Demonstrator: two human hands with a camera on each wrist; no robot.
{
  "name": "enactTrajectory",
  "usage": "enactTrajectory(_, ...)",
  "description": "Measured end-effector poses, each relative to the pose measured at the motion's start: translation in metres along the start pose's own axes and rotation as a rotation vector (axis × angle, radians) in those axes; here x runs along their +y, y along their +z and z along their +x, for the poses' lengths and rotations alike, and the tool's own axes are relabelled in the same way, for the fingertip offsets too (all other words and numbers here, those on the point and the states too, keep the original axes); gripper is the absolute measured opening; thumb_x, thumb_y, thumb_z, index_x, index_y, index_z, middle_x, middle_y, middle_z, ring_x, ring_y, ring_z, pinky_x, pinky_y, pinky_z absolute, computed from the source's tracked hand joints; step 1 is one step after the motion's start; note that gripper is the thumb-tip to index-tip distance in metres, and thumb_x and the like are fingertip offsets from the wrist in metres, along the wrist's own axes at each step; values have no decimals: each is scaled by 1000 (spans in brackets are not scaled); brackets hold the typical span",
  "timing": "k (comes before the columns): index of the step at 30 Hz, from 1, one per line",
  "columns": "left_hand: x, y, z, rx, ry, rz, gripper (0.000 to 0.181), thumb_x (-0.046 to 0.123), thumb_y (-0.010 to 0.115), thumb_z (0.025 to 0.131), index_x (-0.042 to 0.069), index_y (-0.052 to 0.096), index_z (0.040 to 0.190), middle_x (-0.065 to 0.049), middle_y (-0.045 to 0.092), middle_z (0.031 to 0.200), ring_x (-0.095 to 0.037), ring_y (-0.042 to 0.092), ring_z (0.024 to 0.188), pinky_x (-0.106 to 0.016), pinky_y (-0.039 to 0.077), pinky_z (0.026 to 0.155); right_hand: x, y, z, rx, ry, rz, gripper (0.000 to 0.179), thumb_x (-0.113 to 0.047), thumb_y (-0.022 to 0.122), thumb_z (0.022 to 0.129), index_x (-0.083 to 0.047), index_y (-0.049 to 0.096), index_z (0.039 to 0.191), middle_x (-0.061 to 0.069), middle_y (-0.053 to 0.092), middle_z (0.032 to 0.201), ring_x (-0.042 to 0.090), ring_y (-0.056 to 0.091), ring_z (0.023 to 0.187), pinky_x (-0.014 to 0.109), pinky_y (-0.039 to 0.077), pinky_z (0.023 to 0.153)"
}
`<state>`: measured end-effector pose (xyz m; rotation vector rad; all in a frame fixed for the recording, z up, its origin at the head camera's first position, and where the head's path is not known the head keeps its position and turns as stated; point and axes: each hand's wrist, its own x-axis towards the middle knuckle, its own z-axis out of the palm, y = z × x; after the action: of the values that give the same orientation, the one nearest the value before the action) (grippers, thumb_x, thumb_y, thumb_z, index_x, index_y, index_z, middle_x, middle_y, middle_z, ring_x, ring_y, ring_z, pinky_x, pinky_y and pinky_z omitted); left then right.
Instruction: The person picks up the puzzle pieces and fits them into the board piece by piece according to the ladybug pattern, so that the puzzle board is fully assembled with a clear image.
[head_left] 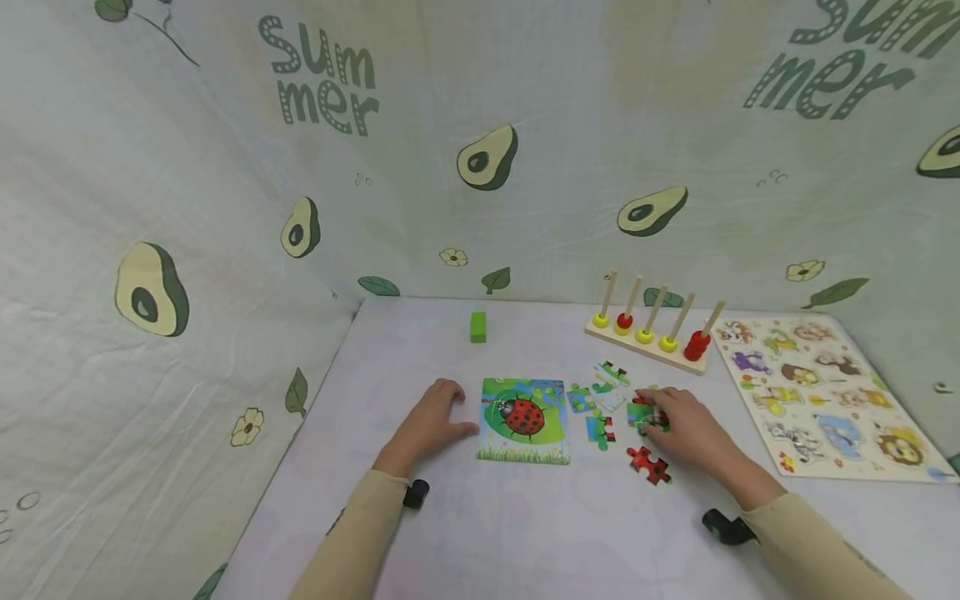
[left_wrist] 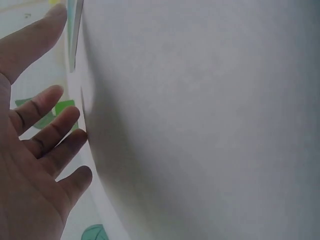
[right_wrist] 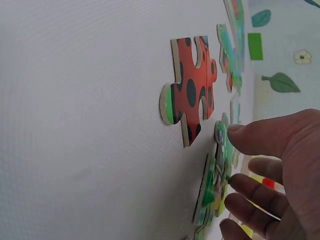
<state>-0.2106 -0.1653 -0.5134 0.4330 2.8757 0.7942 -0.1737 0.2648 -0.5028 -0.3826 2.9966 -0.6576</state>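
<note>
A square ladybug puzzle picture (head_left: 522,421) lies flat on the table. Beside its left edge is my left hand (head_left: 429,423), holding nothing, its thumb pointing towards the board and its fingers spread in the left wrist view. On the right, my right hand (head_left: 692,435) reaches over a small group of overlapping green puzzle pieces (right_wrist: 210,185), thumb and fingertips right at them. Part of this group is hidden under the fingers in the head view. Nearer to me lies a red puzzle piece with black spots (right_wrist: 192,92), apart from the hand.
More loose pieces, such as a blue and red one (head_left: 601,431), lie between the board and my right hand. Behind stand a green block (head_left: 478,327) and a wooden peg stand (head_left: 647,342) with yellow and red beads. An animal board (head_left: 832,400) lies far right.
</note>
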Motion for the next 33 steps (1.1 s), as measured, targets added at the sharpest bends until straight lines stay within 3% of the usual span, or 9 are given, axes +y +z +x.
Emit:
enactTrajectory(12,3,6,6,-38,10,5,76,44,88,78,6,55,135,-10,51,139,-24,48,132,-40,40,115,-2,0,-1,-16,-17,5,48,-15,76,91,-5,63,135,26,58,132,45,52,120,64,46,98)
enactTrajectory(20,7,3,4,-112,20,16,96,43,87,79,8,41,155,-13,32,163,-32,29,151,-48,29,121,-3,-3,1,-15,-16,11,47,-12,79,89,-3,66,133,20,59,122,30,52,101,53,51,87)
enactTrajectory(24,5,3,4,-149,30,19,95,43,85,81,12,38,158,-11,25,167,-33,20,154,-51,22,124,-1,-3,2,-16,-9,29,45,-11,79,88,-2,66,130,21,58,123,32,53,103,55,51,89)
enactTrajectory(30,1,6,6,-181,44,41,87,45,81,85,18,41,158,-9,20,169,-29,13,156,-49,15,126,0,-3,3,-36,18,57,46,-12,77,90,0,61,131,25,58,129,44,51,119,63,46,100)
enactTrajectory(33,2,5,7,-190,45,57,86,45,80,86,19,41,158,-9,19,169,-29,12,156,-49,14,126,0,-3,4,-42,14,62,47,-12,77,89,0,60,131,21,60,123,39,54,111,59,49,95)
